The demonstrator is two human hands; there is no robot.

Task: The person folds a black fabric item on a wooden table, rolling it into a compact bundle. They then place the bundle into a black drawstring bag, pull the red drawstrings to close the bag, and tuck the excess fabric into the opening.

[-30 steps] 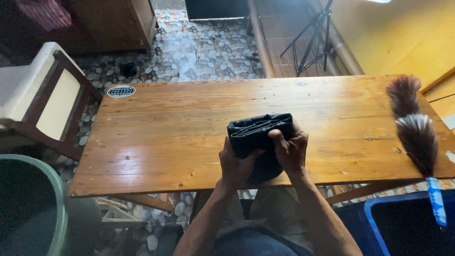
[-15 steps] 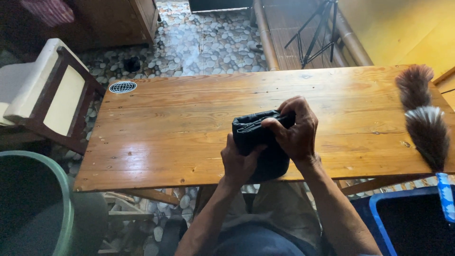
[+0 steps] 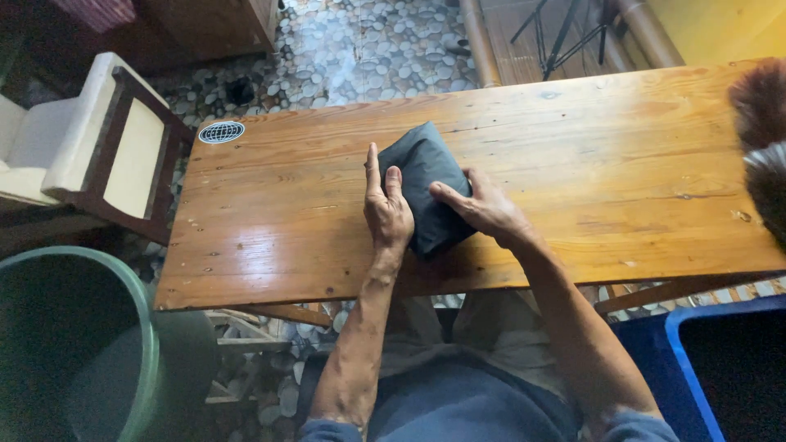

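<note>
A dark folded cloth bundle (image 3: pixel 424 184) lies near the centre of the frame on a long wooden table (image 3: pixel 573 164), set a bit diagonal, its upper corner pointing to the top of the frame. The left hand (image 3: pixel 386 214) rests at the left edge of the bundle, fingers straight and close together, flat, pointing up the frame, w/ the palm side pressed against the cloth; it grips nothing. The right hand (image 3: pixel 485 206) lies on the lower right part of the bundle, fingers spread a little and laid flat over the fabric, not closed around it. Both forearms come in from the bottom of the frame. At the left of the frame stands a wooden chair w/ cream cushion (image 3: pixel 98 147), and below it, bottom left, a green bucket (image 3: pixel 155 360). Bottom right shows a blue bin (image 3: pixel 696 344). At the right edge, on the table, is a dark fluffy duster (image 3: pixel 765 131). The floor is pebble stones (image 3: pixel 368 49)
</note>
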